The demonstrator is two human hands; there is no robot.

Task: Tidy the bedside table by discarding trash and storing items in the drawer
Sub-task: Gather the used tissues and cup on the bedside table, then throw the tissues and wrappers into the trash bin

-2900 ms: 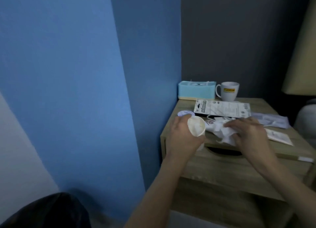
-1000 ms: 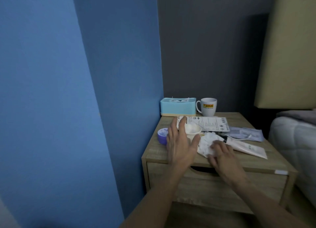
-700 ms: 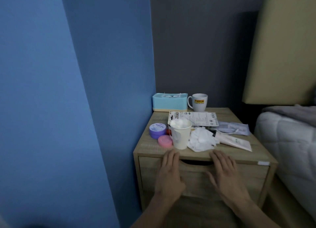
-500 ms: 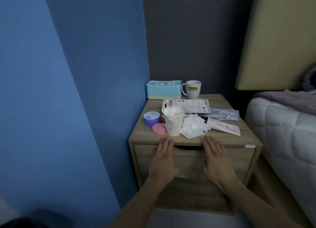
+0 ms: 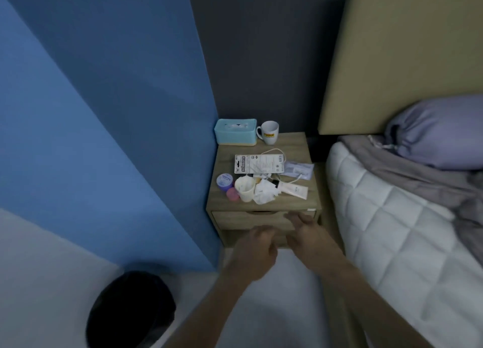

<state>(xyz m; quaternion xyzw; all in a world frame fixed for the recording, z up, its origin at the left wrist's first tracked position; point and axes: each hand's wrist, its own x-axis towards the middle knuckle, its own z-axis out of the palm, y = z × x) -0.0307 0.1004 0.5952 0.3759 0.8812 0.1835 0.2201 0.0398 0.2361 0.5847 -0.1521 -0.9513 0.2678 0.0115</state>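
Observation:
The wooden bedside table [image 5: 295, 144] carries a white paper cup [image 5: 245, 189] stuffed with tissue, a crumpled tissue [image 5: 265, 194], a purple jar [image 5: 224, 181], a pink lid [image 5: 232, 194], a white tube [image 5: 294, 190], a scissors package [image 5: 258, 163] and a clear packet [image 5: 299, 170]. Its drawer [image 5: 235, 219] is closed. My left hand [image 5: 254, 253] hangs loosely curled in front of the drawer, holding nothing. My right hand [image 5: 309, 234] has relaxed fingers near the drawer front, also holding nothing.
A light blue tissue box [image 5: 235, 131] and a white mug [image 5: 269, 132] stand at the back of the table. A black trash bin [image 5: 130, 311] sits on the floor at lower left. A bed [image 5: 405, 230] with a purple pillow [image 5: 439, 130] lies to the right.
Both hands have left the cup and tissue on the table and drawn back from the drawer front. My view has pulled back and up, showing the bin and bed.

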